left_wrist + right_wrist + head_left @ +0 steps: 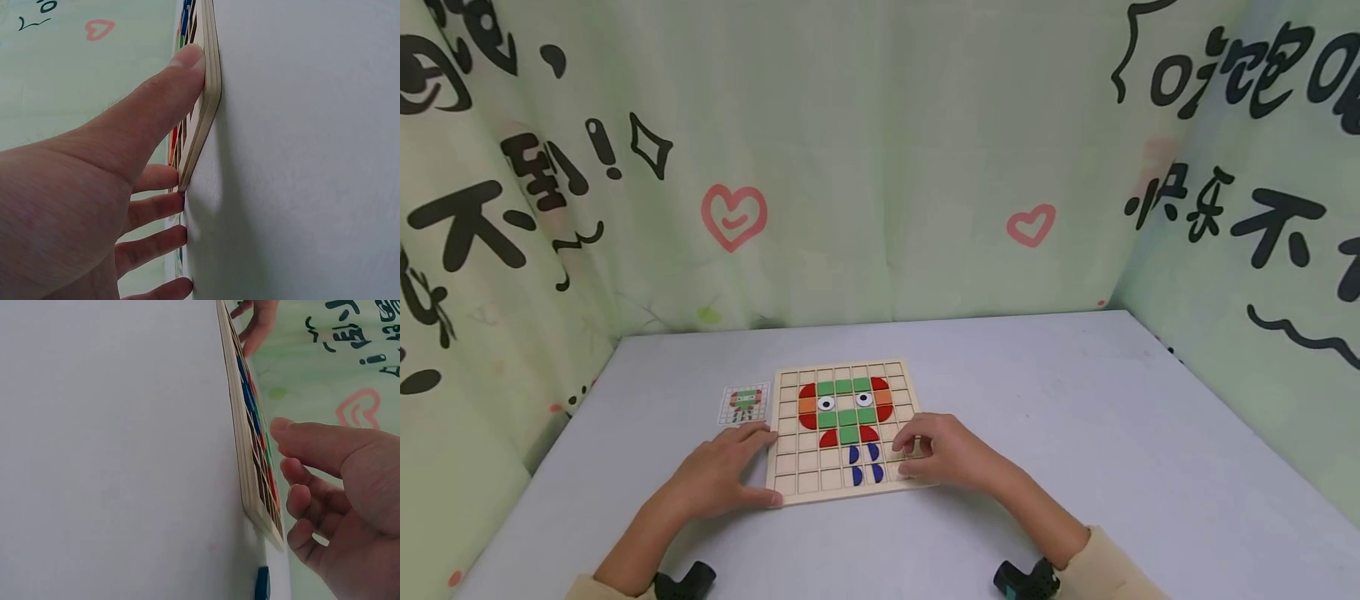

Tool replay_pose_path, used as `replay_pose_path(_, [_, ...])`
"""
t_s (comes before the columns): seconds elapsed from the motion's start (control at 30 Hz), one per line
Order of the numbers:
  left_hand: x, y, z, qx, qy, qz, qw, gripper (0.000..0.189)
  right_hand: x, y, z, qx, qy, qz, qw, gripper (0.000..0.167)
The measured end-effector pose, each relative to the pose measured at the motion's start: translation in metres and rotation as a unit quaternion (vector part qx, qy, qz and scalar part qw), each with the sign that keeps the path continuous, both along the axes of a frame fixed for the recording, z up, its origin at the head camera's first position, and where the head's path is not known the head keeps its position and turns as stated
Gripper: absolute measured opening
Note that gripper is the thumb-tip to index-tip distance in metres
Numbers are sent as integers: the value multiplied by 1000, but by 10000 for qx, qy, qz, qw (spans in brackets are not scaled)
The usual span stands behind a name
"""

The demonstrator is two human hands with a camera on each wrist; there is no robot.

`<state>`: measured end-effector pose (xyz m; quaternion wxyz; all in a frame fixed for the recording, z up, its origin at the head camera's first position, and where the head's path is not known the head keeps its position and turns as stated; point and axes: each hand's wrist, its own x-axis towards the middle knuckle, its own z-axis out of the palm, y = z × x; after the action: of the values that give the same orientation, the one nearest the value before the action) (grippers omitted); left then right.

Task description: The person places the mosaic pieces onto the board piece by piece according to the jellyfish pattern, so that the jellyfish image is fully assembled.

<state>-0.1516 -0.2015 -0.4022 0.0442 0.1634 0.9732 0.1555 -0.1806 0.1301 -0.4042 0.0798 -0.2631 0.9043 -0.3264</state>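
A wooden grid board [808, 482] lies flat on the table, with several coloured pieces forming a figure in its cells. Green squares [847, 435], red quarter circles [828, 438], orange squares and two eye pieces [826, 403] make up its upper part; blue half circles [857, 476] sit below. My left hand [718, 471] rests against the board's left side, thumb touching the near corner and fingers spread along the edge. Above the board's right edge hovers my right hand [951, 450], fingers loosely bent, thumb apart, and nothing visible between them in the right wrist view.
A small picture card [745, 404] showing a similar figure lies left of the board. Past the board's corner, the right wrist view shows a blue piece [262, 582] on the white table [1075, 433]. Printed curtains [880, 167] surround the table.
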Motion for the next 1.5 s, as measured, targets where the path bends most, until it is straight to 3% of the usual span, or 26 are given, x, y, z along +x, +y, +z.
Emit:
replay_pose_path(0.33, [0,-4,-2,23,51,-10,10000,84,6,56,7,-48,216,-165,9996,15])
replay_pose_path(0.47, [1,-4,-1,48,46,-18,10000,84,9,72,9,-60,221,-3,9997,19])
replay_pose_path(0.63, [3,-5,2,53,29,-23,10000,84,11,83,10,-36,-128,394,9991,29])
replay_pose_path(0.77, [3,-6,2,52,42,-42,10000,84,11,86,8,41,-426,542,9976,29])
replay_pose_path(0.93, [2,-6,0,61,74,-72,9999,83,10,85,6,67,-463,430,9980,26])
replay_pose_path(1.5, [1,-3,0,60,24,-101,9999,84,3,56,-2,176,87,-238,9995,19])
